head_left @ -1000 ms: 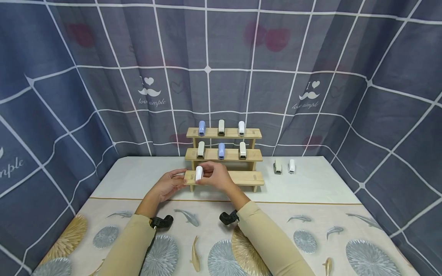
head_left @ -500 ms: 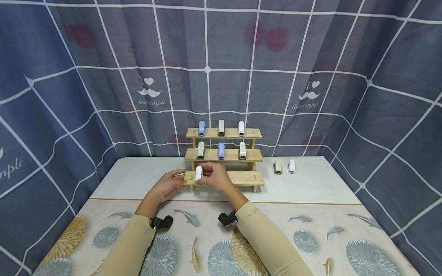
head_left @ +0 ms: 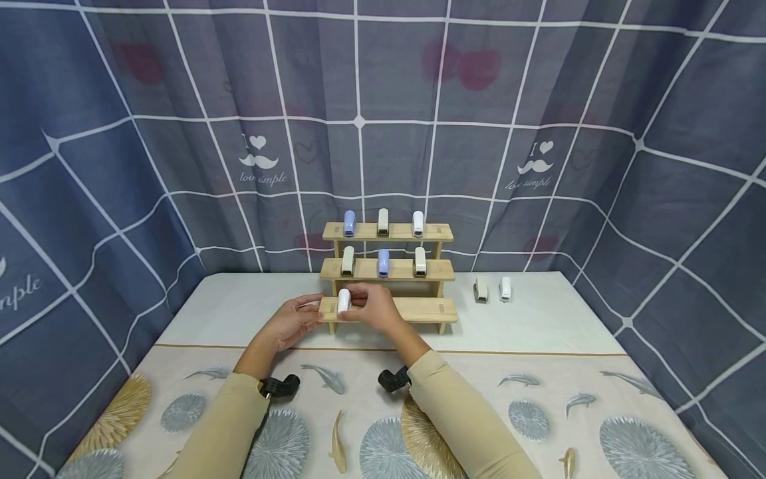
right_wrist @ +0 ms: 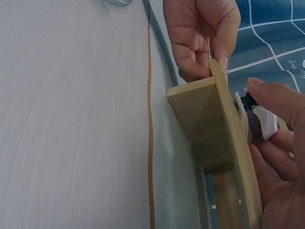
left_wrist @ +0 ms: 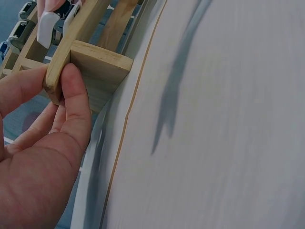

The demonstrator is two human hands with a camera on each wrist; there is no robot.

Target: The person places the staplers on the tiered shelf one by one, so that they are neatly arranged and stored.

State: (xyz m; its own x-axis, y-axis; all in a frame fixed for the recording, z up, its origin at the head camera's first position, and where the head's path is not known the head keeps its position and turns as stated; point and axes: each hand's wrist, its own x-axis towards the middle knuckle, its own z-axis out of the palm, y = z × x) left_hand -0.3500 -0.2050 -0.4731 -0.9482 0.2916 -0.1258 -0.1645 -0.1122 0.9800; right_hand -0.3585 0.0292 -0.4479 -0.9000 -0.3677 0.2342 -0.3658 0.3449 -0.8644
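Note:
A three-tier wooden rack (head_left: 427,309) stands on the table. My right hand (head_left: 378,309) holds a small white stapler (head_left: 344,301) at the left end of its lowest shelf, thumb and fingers on either side. In the right wrist view, the stapler (right_wrist: 265,123) sits against the shelf board. My left hand (head_left: 292,324) pinches the left end of that same shelf; the left wrist view has the thumb and fingers of the hand (left_wrist: 40,162) around the board's end (left_wrist: 56,81). The stapler's underside is hidden in the head view.
On the middle shelf are a blue stapler (head_left: 383,263) and two cream ones; the top shelf bears blue, cream and white (head_left: 418,223) staplers. Right of the rack, a cream stapler (head_left: 481,290) and a white stapler (head_left: 505,289) lie on the table. A checked curtain (head_left: 395,159) hangs behind.
The white stapler and my right hand have shifted very slightly left along the lowest shelf. My left hand keeps its place at the shelf's end.

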